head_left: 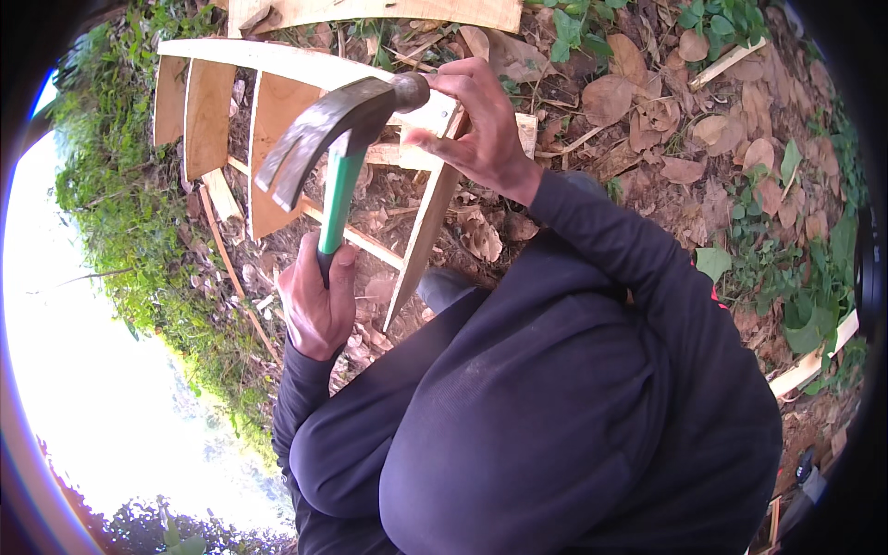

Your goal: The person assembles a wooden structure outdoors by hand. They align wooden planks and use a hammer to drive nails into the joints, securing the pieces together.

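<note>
My left hand (316,301) is wrapped round the lower grip of a claw hammer (342,190) with a green and black handle. The hammer stands raised, its claw toward the left and its round striking face close to my right fingers. My right hand (495,139) curls round the corner of a wooden frame, thumb on the near side and fingers on the far side. At that corner a short wooden board (421,245) slants down toward my leg. A long wooden strip (277,60) runs left from the corner, with several upright slats (205,120) joined along it.
Another wide plank (388,11) lies beyond the frame. Dry leaves (638,111) and soil cover the ground, with green plants (809,296) at the right and grass (120,203) at the left. Loose wood strips (805,372) lie at the right. My bent knees (518,407) are close below the frame.
</note>
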The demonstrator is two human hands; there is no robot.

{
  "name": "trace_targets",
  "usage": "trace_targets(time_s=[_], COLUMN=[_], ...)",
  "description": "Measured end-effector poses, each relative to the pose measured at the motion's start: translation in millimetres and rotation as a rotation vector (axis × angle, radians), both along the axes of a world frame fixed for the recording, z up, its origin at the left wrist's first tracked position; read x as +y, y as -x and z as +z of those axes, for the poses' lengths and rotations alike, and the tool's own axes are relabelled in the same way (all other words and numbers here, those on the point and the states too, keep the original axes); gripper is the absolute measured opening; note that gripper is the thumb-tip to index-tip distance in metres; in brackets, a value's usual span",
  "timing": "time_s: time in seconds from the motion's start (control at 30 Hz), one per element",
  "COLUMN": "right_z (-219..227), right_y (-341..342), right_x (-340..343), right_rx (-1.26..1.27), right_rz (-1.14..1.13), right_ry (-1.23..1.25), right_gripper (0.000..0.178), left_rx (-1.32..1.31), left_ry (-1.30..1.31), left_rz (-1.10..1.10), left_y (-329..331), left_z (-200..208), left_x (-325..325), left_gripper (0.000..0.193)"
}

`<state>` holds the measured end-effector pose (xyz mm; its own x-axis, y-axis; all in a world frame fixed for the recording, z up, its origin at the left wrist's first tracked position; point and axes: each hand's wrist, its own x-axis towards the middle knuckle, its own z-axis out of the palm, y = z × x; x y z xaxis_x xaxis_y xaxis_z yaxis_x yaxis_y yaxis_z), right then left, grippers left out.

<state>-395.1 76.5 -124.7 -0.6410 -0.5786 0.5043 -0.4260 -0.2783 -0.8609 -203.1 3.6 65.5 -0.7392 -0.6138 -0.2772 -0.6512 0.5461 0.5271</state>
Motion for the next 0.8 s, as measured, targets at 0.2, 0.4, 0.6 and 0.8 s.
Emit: trace_targets(time_s=[0.2, 0.4, 0.6, 0.8], right_z=[-2.4, -4.2, 1.5, -0.8], right_y=[-0.4, -2.4, -0.5, 0.6], right_x=[-0.2, -0.6, -0.4, 0.4], right_rx=[-0.019, -0.029, -0.024, -0.024], right_rz=[0.021, 0.02, -0.001, 0.002], right_ry=[-0.002, -0.002, -0.011, -0.018], right_gripper=[0.063, 0.062, 0.062, 0.063], left_rx=[-0.073, -0.04, 0.122, -0.028], left_ry=[0.051, -0.006, -0.01, 0.002], left_rz=[-0.114, -0.013, 0.064, 0.014], left_y=[3.1, 2.7, -8.9, 4.1], left_z=[-5.8, -8.2, -11.5, -3.2], left_x=[1.7, 4.8, 3.7, 5.7], left_gripper=[0.013, 0.012, 0.014, 0.015])
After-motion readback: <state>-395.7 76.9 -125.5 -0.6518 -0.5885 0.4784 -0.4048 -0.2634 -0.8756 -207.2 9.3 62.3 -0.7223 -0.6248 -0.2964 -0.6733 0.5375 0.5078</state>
